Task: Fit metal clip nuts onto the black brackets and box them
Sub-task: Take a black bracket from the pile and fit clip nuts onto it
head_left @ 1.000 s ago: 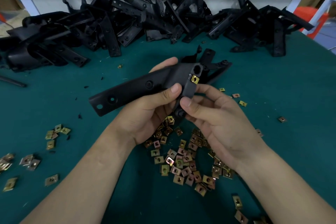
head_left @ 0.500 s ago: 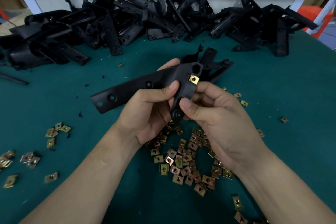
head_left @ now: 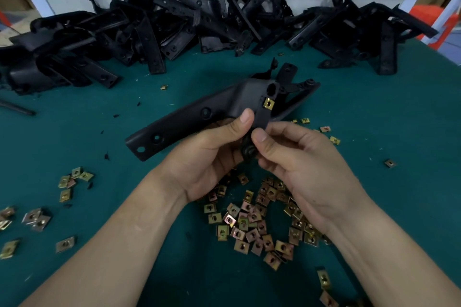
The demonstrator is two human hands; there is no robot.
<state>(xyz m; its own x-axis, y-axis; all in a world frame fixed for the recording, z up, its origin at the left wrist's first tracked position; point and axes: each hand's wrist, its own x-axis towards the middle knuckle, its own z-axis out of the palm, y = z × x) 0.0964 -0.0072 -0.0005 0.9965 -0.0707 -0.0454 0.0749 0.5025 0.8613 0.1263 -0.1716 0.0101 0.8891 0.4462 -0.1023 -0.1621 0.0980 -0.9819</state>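
A long black bracket (head_left: pixel 189 118) is held above the green table, its drilled end pointing lower left. My left hand (head_left: pixel 209 154) grips it from below, thumb pressed on its top face. My right hand (head_left: pixel 299 164) pinches the bracket's short lower arm, thumb beside the left thumb. A brass clip nut (head_left: pixel 269 103) sits clipped on the bracket's edge just below a round hole. A loose heap of clip nuts (head_left: pixel 254 219) lies on the table under my wrists.
A big pile of black brackets (head_left: pixel 199 25) runs along the table's back edge. Another bracket (head_left: pixel 296 90) lies right behind the held one. Small groups of clip nuts (head_left: pixel 72 179) lie at the left, and single ones (head_left: pixel 390 163) are scattered at the right.
My right fingers slid down from the fitted clip nut to the bracket's lower arm. The bracket stayed nearly in place with the nut on its edge.
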